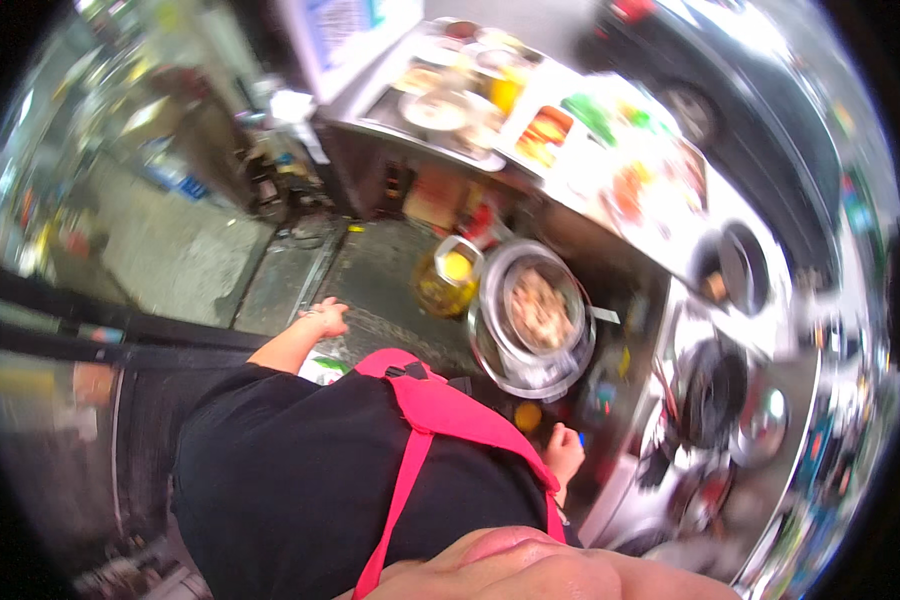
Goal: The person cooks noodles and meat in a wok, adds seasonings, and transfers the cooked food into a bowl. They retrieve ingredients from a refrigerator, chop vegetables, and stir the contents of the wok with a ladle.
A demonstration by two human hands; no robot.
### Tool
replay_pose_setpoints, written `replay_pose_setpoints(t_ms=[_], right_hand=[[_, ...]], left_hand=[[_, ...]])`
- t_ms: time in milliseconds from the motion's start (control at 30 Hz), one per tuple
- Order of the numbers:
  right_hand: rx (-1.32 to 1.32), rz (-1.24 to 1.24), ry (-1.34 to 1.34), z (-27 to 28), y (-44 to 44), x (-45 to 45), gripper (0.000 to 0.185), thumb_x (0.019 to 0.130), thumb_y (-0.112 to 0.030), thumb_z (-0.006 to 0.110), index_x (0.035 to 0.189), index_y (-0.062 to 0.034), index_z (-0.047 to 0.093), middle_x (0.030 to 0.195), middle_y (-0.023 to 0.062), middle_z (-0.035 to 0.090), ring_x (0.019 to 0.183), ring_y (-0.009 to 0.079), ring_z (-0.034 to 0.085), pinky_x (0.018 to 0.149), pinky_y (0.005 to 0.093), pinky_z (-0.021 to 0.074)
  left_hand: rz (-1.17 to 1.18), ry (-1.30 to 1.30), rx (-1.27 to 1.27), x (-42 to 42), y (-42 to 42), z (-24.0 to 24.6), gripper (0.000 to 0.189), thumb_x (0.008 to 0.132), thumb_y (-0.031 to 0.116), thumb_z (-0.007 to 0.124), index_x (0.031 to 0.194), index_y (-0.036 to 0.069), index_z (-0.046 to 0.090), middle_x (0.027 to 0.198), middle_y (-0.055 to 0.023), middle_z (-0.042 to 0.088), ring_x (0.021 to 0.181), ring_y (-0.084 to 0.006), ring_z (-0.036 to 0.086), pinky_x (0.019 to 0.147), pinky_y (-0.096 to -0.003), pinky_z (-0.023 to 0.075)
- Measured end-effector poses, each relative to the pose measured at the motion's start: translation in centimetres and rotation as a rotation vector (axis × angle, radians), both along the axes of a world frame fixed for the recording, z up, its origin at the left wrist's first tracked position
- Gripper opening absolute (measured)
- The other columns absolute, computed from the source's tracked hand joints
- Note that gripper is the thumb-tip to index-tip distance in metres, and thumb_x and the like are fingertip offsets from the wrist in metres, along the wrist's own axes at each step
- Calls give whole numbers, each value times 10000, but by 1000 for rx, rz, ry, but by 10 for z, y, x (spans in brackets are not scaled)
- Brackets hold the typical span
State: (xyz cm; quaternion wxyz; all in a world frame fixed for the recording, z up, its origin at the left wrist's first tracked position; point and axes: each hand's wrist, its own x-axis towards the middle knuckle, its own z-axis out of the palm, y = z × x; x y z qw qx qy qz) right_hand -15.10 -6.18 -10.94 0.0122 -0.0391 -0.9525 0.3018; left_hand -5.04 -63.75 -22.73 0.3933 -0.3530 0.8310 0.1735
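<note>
My left hand (326,316) is held out over the dark floor, fingers apart, with nothing in it. A white and green item (322,367) lies just below that forearm, partly hidden. On the other side, close to my pink apron (465,424), my right hand (564,454) has its fingers curled; blur hides whether it grips anything. Before me on the floor stands a wide metal basin (487,360). Inside it sits a metal bowl (516,262) of pale food pieces (540,307), possibly raw meat. Beside the basin is a large jug of yellow-brown liquid (435,289) with a yellow lid.
A counter (585,191) carries bowls (435,112), an orange tray of food (544,135) and green vegetables (589,116). Dark woks (712,390) and a metal lid (761,427) rest on the right-hand counter. A dark car (742,97) stands beyond. A floor ledge (319,274) runs at left.
</note>
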Motion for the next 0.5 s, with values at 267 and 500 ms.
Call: replay_pose_setpoints(t_ms=[267,500], right_hand=[[45,740,-155,53,-365,-115,296,918,-366,632,945,-91,737,836,206,701,802,393,688,719,467,534],[39,1286,-131,119,-692,-113,255,893,-357,657,968,-122,725,817,159,709,799,370,689,708,455,541]], left_hand=[[445,252,67,54,-201,35,545,843,408,676,1347,218,595,1397,-89,564,1299,-281,534,1077,-520,403],[572,573,223,83,-418,68,510,881,427,633,1215,44,674,1233,-152,669,1153,-303,625,999,-384,476]])
